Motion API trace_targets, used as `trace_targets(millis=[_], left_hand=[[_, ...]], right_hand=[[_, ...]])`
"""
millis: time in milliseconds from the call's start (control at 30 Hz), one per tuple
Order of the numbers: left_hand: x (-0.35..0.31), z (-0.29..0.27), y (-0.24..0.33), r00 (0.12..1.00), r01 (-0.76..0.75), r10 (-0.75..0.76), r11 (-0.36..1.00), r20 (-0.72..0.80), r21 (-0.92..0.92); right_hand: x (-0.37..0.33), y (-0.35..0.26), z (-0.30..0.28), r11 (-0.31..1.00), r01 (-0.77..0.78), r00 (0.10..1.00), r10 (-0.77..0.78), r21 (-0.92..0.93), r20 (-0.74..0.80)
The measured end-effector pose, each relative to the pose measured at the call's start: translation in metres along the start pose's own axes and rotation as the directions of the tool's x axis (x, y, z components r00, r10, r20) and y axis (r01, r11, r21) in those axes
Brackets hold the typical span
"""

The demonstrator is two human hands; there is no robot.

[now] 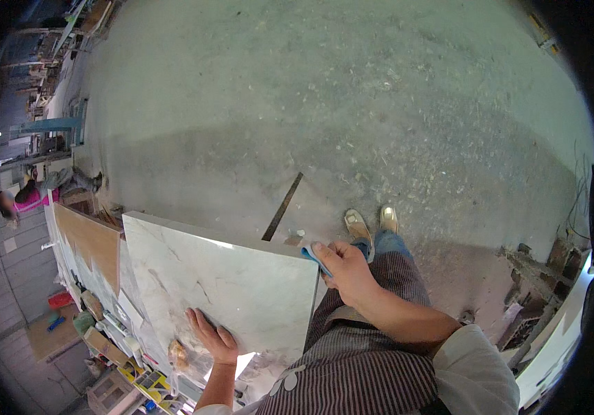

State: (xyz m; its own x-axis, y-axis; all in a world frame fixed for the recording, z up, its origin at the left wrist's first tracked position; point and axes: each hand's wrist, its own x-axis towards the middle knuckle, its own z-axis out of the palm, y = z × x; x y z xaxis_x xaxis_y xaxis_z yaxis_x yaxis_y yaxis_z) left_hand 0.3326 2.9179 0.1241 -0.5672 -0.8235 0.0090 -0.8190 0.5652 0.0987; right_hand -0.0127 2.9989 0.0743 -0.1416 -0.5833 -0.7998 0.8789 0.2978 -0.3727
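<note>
A white, grey-veined marble-look slab (231, 283) lies in front of me, its thick edge facing the floor side. My left hand (212, 337) rests on its top face with the fingers stretched out. At the slab's right corner, my right hand (347, 270) is closed around a small blue pad (316, 260), which touches the edge there. Whether the pad is cloth or an abrasive sheet, I cannot tell.
Left of the slab is a brown board (93, 238). Tools and boxes crowd the lower left, among them a cardboard box (105, 346). A person in pink (31, 199) is at the far left. A dark strip (283, 206) lies on the dusty floor (352, 104).
</note>
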Motion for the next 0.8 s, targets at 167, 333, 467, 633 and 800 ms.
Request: trace_targets(millis=[167, 333, 467, 633, 800], left_hand=[[0.003, 0.0, 0.004, 1.0, 0.018, -0.018, 1.0, -0.01, 0.017], [0.002, -0.003, 0.005, 1.0, 0.029, -0.029, 1.0, 0.005, 0.011], [0.004, -0.003, 0.009, 1.0, 0.024, -0.024, 1.0, -0.013, 0.006], [0.005, -0.005, 0.011, 1.0, 0.031, -0.031, 1.0, 0.002, -0.005], [0.0, 0.001, 0.004, 0.999, 0.046, -0.046, 0.999, 0.003, -0.003]], right_hand=[[0.014, 0.003, -0.004, 0.989, 0.04, 0.998, -0.048, -0.145, -0.05], [0.01, 0.009, -0.005, 0.966, 0.11, 0.992, -0.119, -0.236, -0.027], [-0.001, 0.004, -0.003, 0.951, 0.079, 0.996, -0.088, -0.298, -0.018], [0.041, 0.039, -0.03, 0.893, 0.144, 0.979, -0.192, -0.427, -0.072], [0.024, 0.024, -0.031, 0.957, 0.081, 0.978, -0.131, -0.279, -0.163]])
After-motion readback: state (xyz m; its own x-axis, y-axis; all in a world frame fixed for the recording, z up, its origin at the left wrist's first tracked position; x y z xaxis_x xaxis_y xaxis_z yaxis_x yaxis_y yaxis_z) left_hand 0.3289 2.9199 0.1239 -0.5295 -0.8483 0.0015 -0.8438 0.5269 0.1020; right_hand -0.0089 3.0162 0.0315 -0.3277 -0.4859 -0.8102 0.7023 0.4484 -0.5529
